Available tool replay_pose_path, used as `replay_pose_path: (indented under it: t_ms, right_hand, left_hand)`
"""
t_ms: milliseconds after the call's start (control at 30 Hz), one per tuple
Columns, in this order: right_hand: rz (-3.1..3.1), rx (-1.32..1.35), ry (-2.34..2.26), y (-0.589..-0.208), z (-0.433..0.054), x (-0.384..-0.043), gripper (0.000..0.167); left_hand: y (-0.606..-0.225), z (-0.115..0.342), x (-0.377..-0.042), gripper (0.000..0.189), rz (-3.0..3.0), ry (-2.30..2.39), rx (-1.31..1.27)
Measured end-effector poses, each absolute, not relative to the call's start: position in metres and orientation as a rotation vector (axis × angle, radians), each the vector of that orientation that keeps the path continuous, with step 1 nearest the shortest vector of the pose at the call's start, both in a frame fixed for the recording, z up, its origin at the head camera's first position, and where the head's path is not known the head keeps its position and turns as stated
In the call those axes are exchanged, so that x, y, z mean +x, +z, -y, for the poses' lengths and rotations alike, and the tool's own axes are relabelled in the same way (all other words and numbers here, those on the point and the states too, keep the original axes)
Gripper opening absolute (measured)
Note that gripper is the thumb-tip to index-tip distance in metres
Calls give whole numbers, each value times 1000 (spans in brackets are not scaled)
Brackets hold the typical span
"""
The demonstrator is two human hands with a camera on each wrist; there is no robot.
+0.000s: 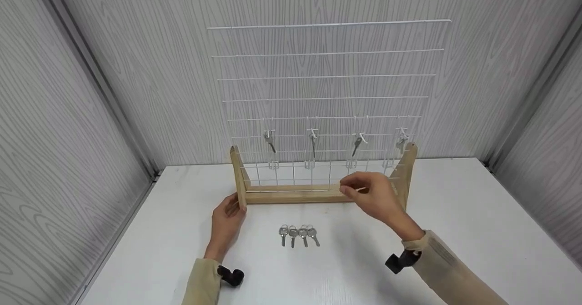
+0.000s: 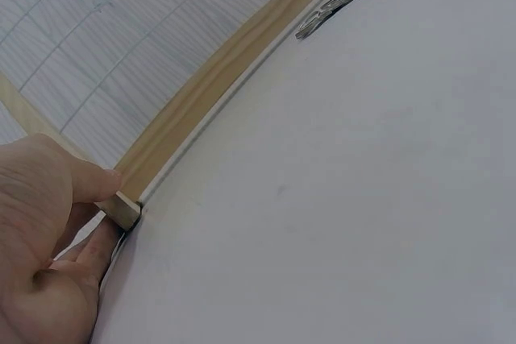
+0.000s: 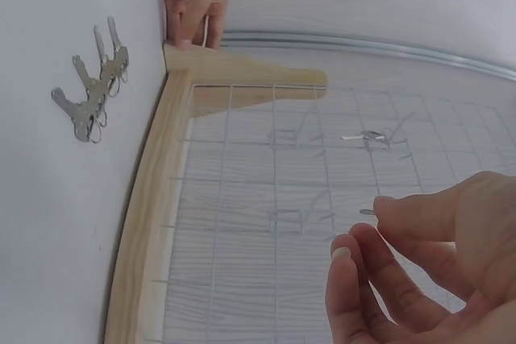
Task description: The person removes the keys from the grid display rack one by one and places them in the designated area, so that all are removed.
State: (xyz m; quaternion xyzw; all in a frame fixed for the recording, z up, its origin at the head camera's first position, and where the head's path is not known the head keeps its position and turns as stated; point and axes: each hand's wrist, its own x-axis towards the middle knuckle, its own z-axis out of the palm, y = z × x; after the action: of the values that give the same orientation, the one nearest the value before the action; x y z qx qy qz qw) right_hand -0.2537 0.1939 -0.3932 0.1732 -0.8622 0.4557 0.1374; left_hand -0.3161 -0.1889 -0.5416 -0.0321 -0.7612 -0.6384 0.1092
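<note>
My left hand (image 1: pixel 226 225) grips the front foot of the left wooden side piece (image 1: pixel 239 175) of a display stand, thumb on one side and fingers on the other. In the left wrist view, the thumb (image 2: pixel 101 185) presses by the foot's end. My right hand (image 1: pixel 372 196) is raised in front of the stand's right half, fingers loosely bent, with nothing visible between thumb and fingertips. The stand's white wire grid (image 1: pixel 329 99) rises from a wooden base bar (image 1: pixel 295 197). Several keys hang from its hooks, among them a left one (image 1: pixel 269 139) and a right one (image 1: pixel 402 140).
Several loose keys (image 1: pixel 293 234) with rings lie in a row on the white table (image 1: pixel 273 273) before the stand. Empty hooks (image 1: pixel 310 164) sit lower on the grid. Grey wood-patterned panels (image 1: pixel 136 46) enclose the table at the back and sides.
</note>
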Motion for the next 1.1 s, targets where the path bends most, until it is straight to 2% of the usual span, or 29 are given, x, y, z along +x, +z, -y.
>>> replay_pose_path:
  t_ms: [1100]
  right_hand:
    - [2212, 269, 1081, -339, -277, -247, 16]
  left_hand:
    - [-539, 188, -315, 54, 2279, -1881, -54]
